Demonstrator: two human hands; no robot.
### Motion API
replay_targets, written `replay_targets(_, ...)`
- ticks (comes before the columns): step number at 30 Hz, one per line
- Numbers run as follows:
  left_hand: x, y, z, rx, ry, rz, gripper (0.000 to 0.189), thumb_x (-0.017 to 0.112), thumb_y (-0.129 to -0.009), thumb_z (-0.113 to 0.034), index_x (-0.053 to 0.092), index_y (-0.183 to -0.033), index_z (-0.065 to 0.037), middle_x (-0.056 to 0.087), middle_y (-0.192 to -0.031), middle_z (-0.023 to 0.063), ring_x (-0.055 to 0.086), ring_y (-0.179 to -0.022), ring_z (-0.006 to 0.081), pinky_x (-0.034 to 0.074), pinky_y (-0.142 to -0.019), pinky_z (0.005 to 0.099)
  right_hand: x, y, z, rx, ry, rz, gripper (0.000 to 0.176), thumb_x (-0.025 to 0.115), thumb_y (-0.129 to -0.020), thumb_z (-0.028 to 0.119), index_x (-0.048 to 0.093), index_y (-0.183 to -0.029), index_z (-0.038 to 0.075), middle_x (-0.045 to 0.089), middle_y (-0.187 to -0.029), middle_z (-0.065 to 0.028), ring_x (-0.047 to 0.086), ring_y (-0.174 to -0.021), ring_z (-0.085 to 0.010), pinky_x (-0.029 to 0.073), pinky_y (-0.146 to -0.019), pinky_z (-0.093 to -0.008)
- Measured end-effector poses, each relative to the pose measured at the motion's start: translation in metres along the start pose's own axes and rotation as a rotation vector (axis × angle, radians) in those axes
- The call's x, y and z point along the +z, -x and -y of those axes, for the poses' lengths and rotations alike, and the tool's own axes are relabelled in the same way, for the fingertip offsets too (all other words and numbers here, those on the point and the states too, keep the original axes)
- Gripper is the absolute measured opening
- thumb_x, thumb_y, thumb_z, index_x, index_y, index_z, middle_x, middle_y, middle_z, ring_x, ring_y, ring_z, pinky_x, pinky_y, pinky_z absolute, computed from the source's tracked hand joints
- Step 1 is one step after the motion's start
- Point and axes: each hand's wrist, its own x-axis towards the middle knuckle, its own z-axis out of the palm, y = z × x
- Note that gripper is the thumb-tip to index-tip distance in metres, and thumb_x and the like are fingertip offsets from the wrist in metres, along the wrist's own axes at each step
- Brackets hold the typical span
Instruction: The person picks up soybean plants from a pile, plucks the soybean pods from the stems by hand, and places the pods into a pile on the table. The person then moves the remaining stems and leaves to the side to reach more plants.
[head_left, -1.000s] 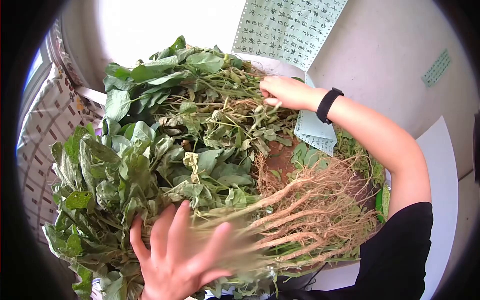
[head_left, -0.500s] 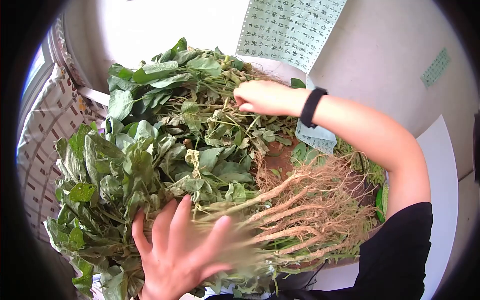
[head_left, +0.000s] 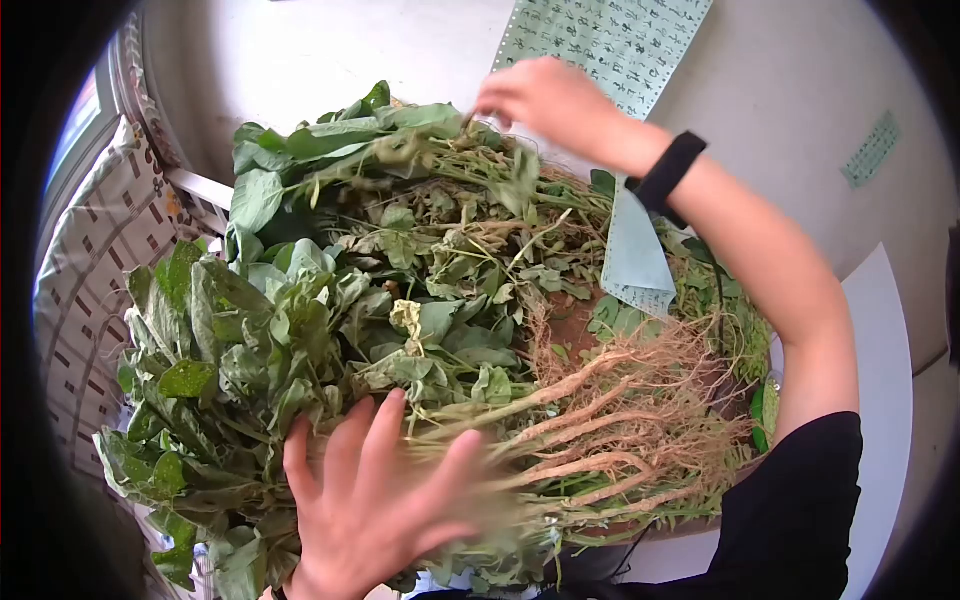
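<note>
My left hand (head_left: 375, 495) lies with its fingers spread over the stems of uprooted bean plants (head_left: 230, 330), near the bottom. Their leaves point left, and their tan roots (head_left: 610, 420) fan out to the right. At the top, my right hand (head_left: 540, 95), black band on the wrist, is closed with its fingertips pinching a thin plant stem (head_left: 467, 122). Motion smears the leaves below it. Beneath that hand lies a second heap of leafy plants (head_left: 400, 215), partly wilted, with roots at its right.
Behind the plants hangs a pale green sheet with handwriting (head_left: 610, 40), its lower end (head_left: 640, 262) reaching the heap. Green pods (head_left: 740, 330) lie at the right. A patterned cloth (head_left: 90, 260) hangs at the left, and a small written note (head_left: 872, 150) is on the wall.
My right hand has risen away from the upper heap, lifting a stem. My left hand stays spread on the lower plants. The whole view has shifted slightly.
</note>
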Motion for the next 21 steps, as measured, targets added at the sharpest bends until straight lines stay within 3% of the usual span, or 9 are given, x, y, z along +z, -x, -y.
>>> replay_targets(5, -0.001, 0.001, 0.002, -0.002, 0.038, -0.019, 0.075, 0.051, -0.070, -0.079, 0.047, -0.136, -0.042, 0.051, -0.128, 0.0131, 0.054, -0.108, 0.0274, 0.024, -0.105, 0.0584, -0.058, 0.013, -0.047, 0.124, -0.106, -0.240, 0.022, 0.053, -0.094, 0.020, 0.070, -0.093, 0.007, 0.069, -0.074, -0.0048, 0.065, -0.070, -0.0168, 0.049, -0.070, -0.0299)
replay_targets(7, -0.003, 0.001, 0.007, 0.052, 0.079, 0.004, 0.073, 0.010, -0.090, -0.072, 0.034, -0.148, -0.034, 0.044, -0.142, 0.0208, 0.054, -0.114, 0.0304, 0.020, -0.107, 0.0572, -0.046, 0.030, -0.059, 0.199, -0.116, -0.095, 0.023, 0.053, -0.094, 0.020, 0.070, -0.092, 0.006, 0.069, -0.075, -0.0058, 0.065, -0.071, -0.0177, 0.049, -0.071, -0.0305)
replay_targets(10, -0.004, 0.003, 0.006, 0.060, 0.040, -0.008, 0.073, 0.014, -0.089, -0.072, 0.034, -0.148, -0.033, 0.044, -0.142, 0.0211, 0.053, -0.113, 0.0310, 0.028, -0.101, 0.0556, 0.004, 0.060, -0.075, 0.256, -0.074, 0.294, 0.019, 0.057, -0.090, 0.018, 0.069, -0.092, 0.004, 0.068, -0.072, -0.0089, 0.065, -0.072, -0.0210, 0.051, -0.074, -0.0344)
replay_targets(11, -0.004, 0.002, 0.007, 0.061, 0.038, -0.011, 0.073, 0.014, -0.089, -0.072, 0.034, -0.148, -0.033, 0.044, -0.142, 0.0211, 0.053, -0.113, 0.0310, 0.028, -0.101, 0.0556, 0.023, 0.067, -0.076, 0.224, 0.119, 0.451, 0.017, 0.061, -0.087, 0.017, 0.069, -0.095, 0.004, 0.069, -0.082, -0.0127, 0.065, -0.085, -0.0252, 0.050, -0.083, -0.0371)
replay_targets(13, -0.005, 0.002, 0.008, 0.075, 0.025, 0.000, 0.073, 0.015, -0.089, -0.072, 0.033, -0.148, -0.033, 0.044, -0.142, 0.0213, 0.053, -0.113, 0.0313, 0.029, -0.101, 0.0557, 0.045, 0.075, -0.058, 0.077, 0.161, 0.431, 0.034, 0.064, -0.087, 0.023, 0.062, -0.109, -0.002, 0.061, -0.107, -0.0185, 0.056, -0.102, -0.0330, 0.044, -0.096, -0.0407)
replay_targets(14, 0.003, 0.002, 0.006, 0.073, 0.021, 0.002, 0.073, 0.015, -0.089, -0.072, 0.033, -0.148, -0.033, 0.044, -0.142, 0.0213, 0.053, -0.113, 0.0313, 0.029, -0.101, 0.0557, 0.060, 0.077, -0.053, 0.088, 0.018, 0.381, 0.035, 0.064, -0.088, 0.025, 0.060, -0.108, -0.003, 0.061, -0.105, -0.0185, 0.057, -0.099, -0.0333, 0.045, -0.093, -0.0412)
replay_targets(16, 0.022, -0.001, -0.002, -0.034, 0.099, -0.312, 0.073, 0.016, -0.089, -0.072, 0.034, -0.148, -0.033, 0.044, -0.142, 0.0214, 0.052, -0.114, 0.0312, 0.028, -0.101, 0.0557, 0.077, 0.080, -0.053, 0.097, -0.128, 0.330, 0.037, 0.064, -0.089, 0.027, 0.058, -0.107, -0.005, 0.061, -0.102, -0.0184, 0.058, -0.096, -0.0335, 0.046, -0.090, -0.0418)
replay_targets(19, -0.007, -0.005, 0.000, -0.024, 0.032, -0.044, 0.073, 0.015, -0.089, -0.072, 0.034, -0.148, -0.033, 0.044, -0.142, 0.0214, 0.052, -0.115, 0.0312, 0.028, -0.101, 0.0557, 0.081, 0.081, -0.058, 0.157, -0.159, 0.515, 0.036, 0.066, -0.089, 0.030, 0.057, -0.100, -0.003, 0.059, -0.094, -0.0168, 0.057, -0.089, -0.0329, 0.046, -0.082, -0.0409)
replay_targets(21, -0.002, -0.004, -0.001, -0.024, 0.039, -0.073, 0.074, 0.015, -0.089, -0.072, 0.033, -0.148, -0.033, 0.044, -0.142, 0.0213, 0.052, -0.116, 0.0312, 0.027, -0.102, 0.0556, 0.082, 0.083, -0.063, 0.110, -0.241, 0.540, 0.035, 0.067, -0.088, 0.031, 0.054, -0.095, -0.002, 0.057, -0.088, -0.0150, 0.055, -0.083, -0.0315, 0.044, -0.075, -0.0401)
